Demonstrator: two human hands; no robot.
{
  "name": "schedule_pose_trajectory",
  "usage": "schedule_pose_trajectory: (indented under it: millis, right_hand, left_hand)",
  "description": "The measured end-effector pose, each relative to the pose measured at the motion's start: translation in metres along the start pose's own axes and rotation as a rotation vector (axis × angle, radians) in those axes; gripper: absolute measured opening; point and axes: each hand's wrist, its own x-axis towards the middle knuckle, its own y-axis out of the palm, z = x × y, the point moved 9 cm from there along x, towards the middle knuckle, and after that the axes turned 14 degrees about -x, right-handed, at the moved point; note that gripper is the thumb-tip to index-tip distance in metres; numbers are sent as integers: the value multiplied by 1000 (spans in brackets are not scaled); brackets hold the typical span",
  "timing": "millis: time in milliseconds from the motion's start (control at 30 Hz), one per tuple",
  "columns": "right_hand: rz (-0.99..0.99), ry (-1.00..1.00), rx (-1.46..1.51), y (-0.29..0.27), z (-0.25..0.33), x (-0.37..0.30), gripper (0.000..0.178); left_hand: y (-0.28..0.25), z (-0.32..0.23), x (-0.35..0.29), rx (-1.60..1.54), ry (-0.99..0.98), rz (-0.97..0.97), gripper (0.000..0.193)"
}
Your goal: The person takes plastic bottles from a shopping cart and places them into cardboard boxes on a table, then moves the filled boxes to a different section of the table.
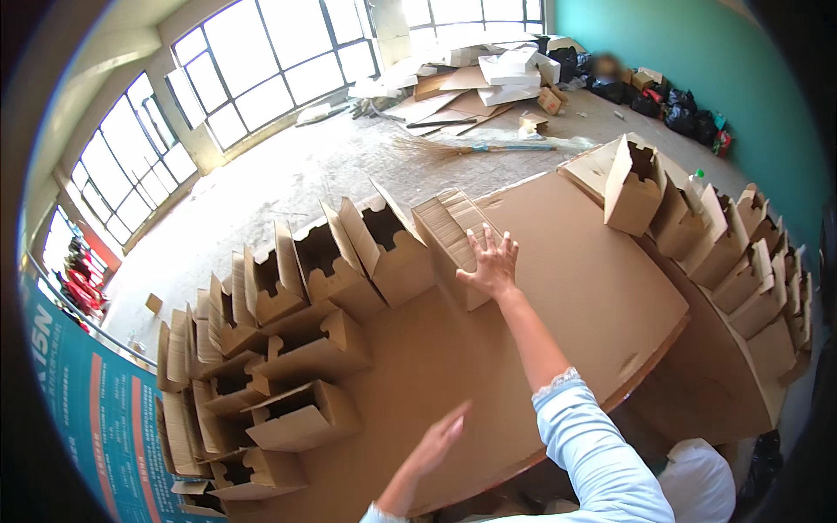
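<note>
A small brown cardboard box (460, 283) stands at the end of a row on a large cardboard-covered table (540, 349). My right hand (493, 261) rests on this box with its fingers spread; a corrugated piece (453, 213) shows at the box's top. Nearer to me, my left hand (436, 442) is held over the table surface, slightly blurred, fingers stretched out and nothing in it. Just left of the touched box stands a box with raised flaps (397, 270), its top uncovered, and beside it another open box (336, 292).
Several more open boxes (305, 418) crowd the table's left side. Another row of boxes (632, 196) runs along the right on a second surface. Beyond lie a broom (514, 148), flattened cardboard and white foam (471, 83), and black bags (680, 113) by a green wall.
</note>
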Motion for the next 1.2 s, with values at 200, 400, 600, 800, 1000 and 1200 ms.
schedule_pose_trajectory:
  millis: [200, 400, 600, 800, 1000, 1200]
  right_hand:
    - [131, -81, 124, 33, 45, 79, 95]
    - [156, -107, 105, 43, 46, 94, 101]
    - [-232, 9, 295, 19, -100, 136, 81]
    - [-247, 444, -223, -10, -380, 136, 58]
    - [1, 556, -65, 31, -428, 135, 57]
    - [-383, 462, 265, 26, -441, 106, 55]
  left_hand:
    - [-28, 47, -106, -324, -193, -313, 52]
    - [-32, 16, -80, 153, -20, -433, 50]
    - [50, 5, -14, 950, 199, -267, 65]
    - [57, 71, -18, 1117, -16, -129, 70]
    - [58, 69, -17, 1176, -13, -138, 69]
    - [59, 71, -16, 1194, 16, -125, 71]
